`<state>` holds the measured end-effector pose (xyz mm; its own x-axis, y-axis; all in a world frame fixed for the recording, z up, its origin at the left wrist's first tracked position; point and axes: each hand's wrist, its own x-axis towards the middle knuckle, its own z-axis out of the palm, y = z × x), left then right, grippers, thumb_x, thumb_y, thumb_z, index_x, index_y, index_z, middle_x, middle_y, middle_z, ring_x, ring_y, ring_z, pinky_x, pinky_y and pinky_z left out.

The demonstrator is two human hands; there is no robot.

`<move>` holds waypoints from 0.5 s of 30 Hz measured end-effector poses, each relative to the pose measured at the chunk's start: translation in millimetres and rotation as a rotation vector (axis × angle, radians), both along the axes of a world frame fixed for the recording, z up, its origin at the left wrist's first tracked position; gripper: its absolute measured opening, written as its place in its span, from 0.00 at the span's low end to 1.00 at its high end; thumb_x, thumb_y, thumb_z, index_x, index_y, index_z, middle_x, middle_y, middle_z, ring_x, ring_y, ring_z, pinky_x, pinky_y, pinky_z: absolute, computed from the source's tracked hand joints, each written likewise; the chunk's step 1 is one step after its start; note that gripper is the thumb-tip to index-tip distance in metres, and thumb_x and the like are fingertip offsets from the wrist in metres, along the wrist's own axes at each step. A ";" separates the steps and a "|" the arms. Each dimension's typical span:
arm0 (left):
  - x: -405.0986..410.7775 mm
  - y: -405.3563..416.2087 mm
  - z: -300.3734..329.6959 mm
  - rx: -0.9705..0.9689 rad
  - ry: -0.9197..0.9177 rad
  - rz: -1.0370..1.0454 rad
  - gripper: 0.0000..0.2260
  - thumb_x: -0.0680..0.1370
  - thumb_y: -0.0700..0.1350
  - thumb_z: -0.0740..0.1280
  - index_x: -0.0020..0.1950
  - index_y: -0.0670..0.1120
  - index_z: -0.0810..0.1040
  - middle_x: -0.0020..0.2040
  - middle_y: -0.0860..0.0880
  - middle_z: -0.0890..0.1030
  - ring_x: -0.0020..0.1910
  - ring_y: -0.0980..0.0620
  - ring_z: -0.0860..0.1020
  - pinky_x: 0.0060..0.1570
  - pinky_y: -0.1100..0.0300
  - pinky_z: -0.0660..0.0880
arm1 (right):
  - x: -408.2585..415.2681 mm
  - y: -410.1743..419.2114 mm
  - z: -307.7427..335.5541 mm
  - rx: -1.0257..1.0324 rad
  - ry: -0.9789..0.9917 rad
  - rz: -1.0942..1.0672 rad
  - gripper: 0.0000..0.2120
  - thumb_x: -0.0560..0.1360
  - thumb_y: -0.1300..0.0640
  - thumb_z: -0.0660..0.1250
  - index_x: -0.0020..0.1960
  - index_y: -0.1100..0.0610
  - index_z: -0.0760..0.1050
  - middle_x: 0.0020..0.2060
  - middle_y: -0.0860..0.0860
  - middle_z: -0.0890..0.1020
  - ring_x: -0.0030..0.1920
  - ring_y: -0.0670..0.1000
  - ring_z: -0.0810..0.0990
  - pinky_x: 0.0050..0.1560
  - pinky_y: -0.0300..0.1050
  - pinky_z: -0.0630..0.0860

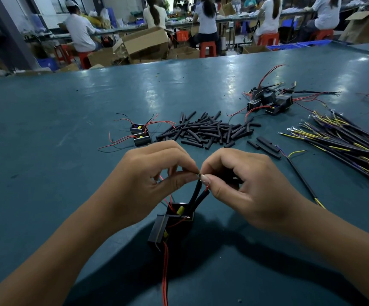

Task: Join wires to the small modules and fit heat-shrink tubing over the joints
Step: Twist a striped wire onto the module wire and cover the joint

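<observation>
Two small black modules (170, 224) with yellow parts inside hang close above the table near me, red wires (165, 274) trailing down from them. Two black heat-shrink tubes (197, 195) rise from one module to my fingertips. My left hand (148, 184) pinches the wire ends at the top of the tubes. My right hand (243, 186) pinches the same joint from the other side, and a black cable (302, 180) with a yellow end runs out from under it to the right.
A heap of black heat-shrink pieces (210, 130) lies mid-table. Two more modules (140, 134) with red wires sit left of it. Finished modules (269, 100) are far right, and a bundle of black, yellow and purple wires (344, 144) lies at the right edge. People work at benches beyond.
</observation>
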<state>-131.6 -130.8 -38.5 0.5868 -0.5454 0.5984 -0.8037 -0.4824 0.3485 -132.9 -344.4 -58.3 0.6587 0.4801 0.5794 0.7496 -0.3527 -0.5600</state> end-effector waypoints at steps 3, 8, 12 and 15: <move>-3.3 0.9 -2.8 -0.025 0.167 0.033 0.06 0.78 0.49 0.71 0.44 0.49 0.82 0.37 0.51 0.79 0.34 0.49 0.75 0.34 0.58 0.71 | -0.3 -0.6 0.3 -0.041 -0.048 -0.016 0.01 0.76 0.61 0.68 0.46 0.58 0.78 0.36 0.39 0.73 0.36 0.39 0.72 0.40 0.26 0.66; -2.8 -0.8 -6.9 -0.425 1.080 -0.074 0.07 0.74 0.48 0.72 0.40 0.45 0.81 0.32 0.47 0.73 0.29 0.53 0.68 0.28 0.64 0.66 | -0.7 -0.6 -0.7 -0.086 -0.121 -0.037 0.01 0.76 0.61 0.68 0.47 0.59 0.78 0.37 0.44 0.76 0.37 0.41 0.73 0.41 0.27 0.67; 0.2 1.0 -13.7 -0.221 0.907 -0.061 0.08 0.76 0.50 0.70 0.52 0.48 0.82 0.35 0.49 0.76 0.34 0.51 0.71 0.33 0.61 0.70 | 5.3 -5.3 -0.1 -0.059 -0.008 -0.072 0.02 0.76 0.57 0.68 0.47 0.55 0.78 0.37 0.42 0.78 0.37 0.44 0.76 0.39 0.30 0.68; 2.1 -0.7 -20.5 -0.146 0.901 -0.065 0.08 0.78 0.52 0.70 0.53 0.51 0.82 0.35 0.41 0.73 0.32 0.50 0.68 0.32 0.61 0.68 | 9.0 -9.9 2.6 -0.074 0.080 -0.035 0.02 0.77 0.55 0.67 0.48 0.52 0.78 0.37 0.41 0.80 0.37 0.44 0.77 0.38 0.30 0.69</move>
